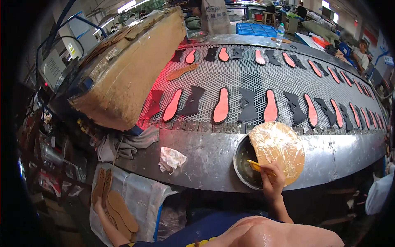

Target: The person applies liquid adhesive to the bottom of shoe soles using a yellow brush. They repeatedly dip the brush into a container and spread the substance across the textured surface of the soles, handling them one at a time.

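My right hand [273, 178] is closed round a yellow-handled brush [254, 165], whose lower end dips into a dark round bowl [242, 158]. A tan disc wrapped in clear plastic [284, 150] covers much of that bowl. Down at the left, my left hand [98, 205] grips a brown shoe sole [98, 187] by its lower end. More brown soles [122, 210] lie beside it on a plastic-covered surface [144, 201]. Part of the left hand's fingers is hidden behind the sole.
Beyond the metal ledge [205, 150], a perforated conveyor [247, 76] carries rows of pink-topped soles [222, 106] and black shoe uppers [247, 105]. One brown sole [182, 72] lies among them. A tan-covered hood [127, 78] stands left; a crumpled white cloth [171, 159] sits on the ledge.
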### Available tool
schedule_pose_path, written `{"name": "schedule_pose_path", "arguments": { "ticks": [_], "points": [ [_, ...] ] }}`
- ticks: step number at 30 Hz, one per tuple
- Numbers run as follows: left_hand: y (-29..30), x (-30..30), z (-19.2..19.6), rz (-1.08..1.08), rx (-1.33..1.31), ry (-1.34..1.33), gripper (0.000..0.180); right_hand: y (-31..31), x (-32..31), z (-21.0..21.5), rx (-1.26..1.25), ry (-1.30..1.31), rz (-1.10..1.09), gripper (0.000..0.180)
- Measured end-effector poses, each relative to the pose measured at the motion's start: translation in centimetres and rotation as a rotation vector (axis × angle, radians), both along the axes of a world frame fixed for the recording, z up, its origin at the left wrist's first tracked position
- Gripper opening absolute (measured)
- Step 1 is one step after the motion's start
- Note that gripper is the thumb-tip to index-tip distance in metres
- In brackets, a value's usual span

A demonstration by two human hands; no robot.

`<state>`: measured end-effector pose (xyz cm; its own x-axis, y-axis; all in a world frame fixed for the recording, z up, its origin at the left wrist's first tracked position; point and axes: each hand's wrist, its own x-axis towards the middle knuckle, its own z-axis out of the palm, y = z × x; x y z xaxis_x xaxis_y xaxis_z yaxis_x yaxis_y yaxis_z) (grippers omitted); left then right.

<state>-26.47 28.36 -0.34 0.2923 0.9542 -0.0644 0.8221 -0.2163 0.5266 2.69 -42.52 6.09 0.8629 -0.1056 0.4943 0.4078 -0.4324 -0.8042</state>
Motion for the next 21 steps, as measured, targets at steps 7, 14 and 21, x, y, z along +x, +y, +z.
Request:
{"name": "schedule_pose_path", "arguments": {
  "ticks": [7,14,21],
  "points": [
    [2.0,-3.8,1.2,0.077,-0.054,-0.266,0.059,0.9,0.9,1.1,-0.085,-0.061,0.061,0.015],
    [0.9,1.8,2.8,0.238,-0.224,-0.901,0.057,-1.7,-0.4,-2.7,0.119,0.007,0.079,0.012],
    [-6.4,6.8,10.5,-0.025,0.221,-1.012,0.038,-1.0,0.4,-1.8,0.023,-0.049,0.060,0.017]
  ]
}}
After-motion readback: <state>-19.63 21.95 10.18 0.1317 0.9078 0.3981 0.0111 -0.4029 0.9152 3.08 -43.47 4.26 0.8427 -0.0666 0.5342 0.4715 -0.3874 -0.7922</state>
